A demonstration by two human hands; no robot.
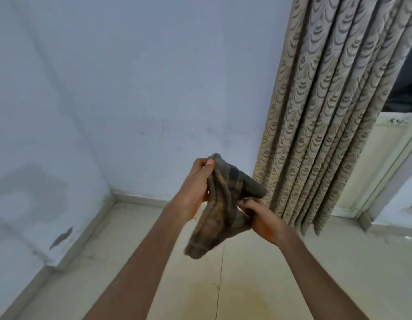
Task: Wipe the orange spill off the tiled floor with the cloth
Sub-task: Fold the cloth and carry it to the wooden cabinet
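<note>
A dark brown striped cloth hangs bunched in the air between both hands, well above the floor. My left hand pinches its upper edge with thumb and fingers. My right hand grips its lower right side. A faint yellow-orange stain spreads over the pale tiled floor between my forearms, across a tile joint. Orange tints show on both palms.
A pale blue wall meets the floor in a corner at the left, with a skirting strip along it. A patterned beige curtain hangs to the right. A white door frame stands beyond the curtain.
</note>
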